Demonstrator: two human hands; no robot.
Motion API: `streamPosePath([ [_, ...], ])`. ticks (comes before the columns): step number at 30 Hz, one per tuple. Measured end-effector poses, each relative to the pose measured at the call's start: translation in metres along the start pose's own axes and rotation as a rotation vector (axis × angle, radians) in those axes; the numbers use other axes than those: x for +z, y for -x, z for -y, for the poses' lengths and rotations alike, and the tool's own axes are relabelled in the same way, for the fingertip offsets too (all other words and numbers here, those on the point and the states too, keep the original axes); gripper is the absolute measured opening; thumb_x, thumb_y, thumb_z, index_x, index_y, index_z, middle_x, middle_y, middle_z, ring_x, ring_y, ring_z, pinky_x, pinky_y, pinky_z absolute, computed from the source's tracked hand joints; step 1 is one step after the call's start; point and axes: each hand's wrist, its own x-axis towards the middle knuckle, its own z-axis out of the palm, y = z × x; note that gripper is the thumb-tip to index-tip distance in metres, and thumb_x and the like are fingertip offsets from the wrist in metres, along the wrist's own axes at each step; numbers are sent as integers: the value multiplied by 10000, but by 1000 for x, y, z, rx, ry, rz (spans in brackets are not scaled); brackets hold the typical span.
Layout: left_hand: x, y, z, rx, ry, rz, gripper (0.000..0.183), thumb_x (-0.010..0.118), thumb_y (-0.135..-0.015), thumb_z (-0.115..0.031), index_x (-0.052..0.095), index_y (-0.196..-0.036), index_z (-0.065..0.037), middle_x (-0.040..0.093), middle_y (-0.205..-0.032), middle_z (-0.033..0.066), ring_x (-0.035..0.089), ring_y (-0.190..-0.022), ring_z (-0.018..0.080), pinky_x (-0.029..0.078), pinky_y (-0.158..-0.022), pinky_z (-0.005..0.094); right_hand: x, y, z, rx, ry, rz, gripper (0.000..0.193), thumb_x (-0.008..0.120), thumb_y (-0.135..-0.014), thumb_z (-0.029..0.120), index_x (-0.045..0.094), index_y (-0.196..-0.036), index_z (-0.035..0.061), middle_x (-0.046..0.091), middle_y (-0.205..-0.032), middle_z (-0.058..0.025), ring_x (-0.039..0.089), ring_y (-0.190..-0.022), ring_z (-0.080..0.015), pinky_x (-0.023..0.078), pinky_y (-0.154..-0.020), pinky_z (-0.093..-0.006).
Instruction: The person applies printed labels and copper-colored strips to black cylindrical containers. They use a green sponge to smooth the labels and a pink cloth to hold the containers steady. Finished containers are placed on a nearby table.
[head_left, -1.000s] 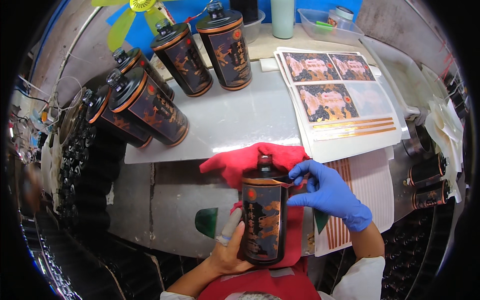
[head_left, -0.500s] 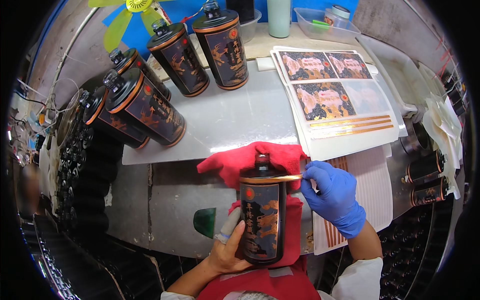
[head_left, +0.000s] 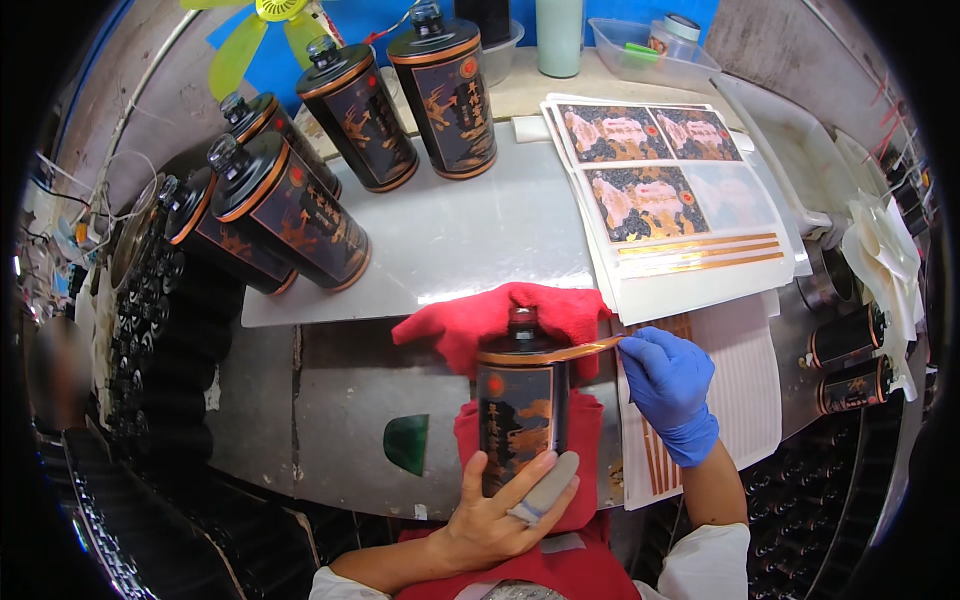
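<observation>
A black bottle [head_left: 508,400] with a dark, gold-patterned panel stands upright in front of me. Its lower part rests in the fingers of my left hand [head_left: 505,512], which is bare apart from a grey finger sleeve. Around the bottle's shoulder runs a thin gold strip [head_left: 592,348], its free end stretched out to the right. My right hand [head_left: 668,388], in a blue glove, pinches that end. Behind and beneath the bottle lies a red cloth [head_left: 450,328]. To its left on the grey table is a dark green flat piece [head_left: 406,445].
Several finished-looking black bottles [head_left: 440,105] stand at the back left on a pale board [head_left: 470,230]. Printed decal sheets [head_left: 700,285] lie at the right, above a sheet of gold strips [head_left: 740,400]. Two bottles [head_left: 855,385] lie at the far right. A yellow-green fan [head_left: 280,10] stands behind.
My right hand has moved slightly right, drawing the gold strip's free end out longer. My left hand has shifted from the bottle's left side round to its lower front.
</observation>
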Motion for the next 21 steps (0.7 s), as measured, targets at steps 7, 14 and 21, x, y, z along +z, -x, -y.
streamPosePath([
  [7,25,38,14,-242,625,-394,612,795,-678,-385,550,-1165,-108,479,-1247,307,495,-1141,478,384,-954,576,0,-8,13,8,-113,-3,248,698,-708,3,616,-935,61,613,-789,-75,586,-579,-222,434,-471,-308],
  [14,10,4,37,-579,1183,-524,927,793,-717,-284,233,-1374,54,295,-1407,272,320,-1315,334,226,-1087,410,4,-8,24,162,-307,-16,253,704,-716,-5,615,-946,50,617,-758,-96,578,-551,-229,452,-480,-310],
  [21,7,-31,46,-604,1103,-345,899,750,-746,-111,159,-1395,84,272,-1425,245,327,-1309,287,252,-1079,360,9,-9,34,427,-421,19,299,678,-783,12,621,-1075,41,637,-768,-97,575,-529,-150,442,-467,-253],
])
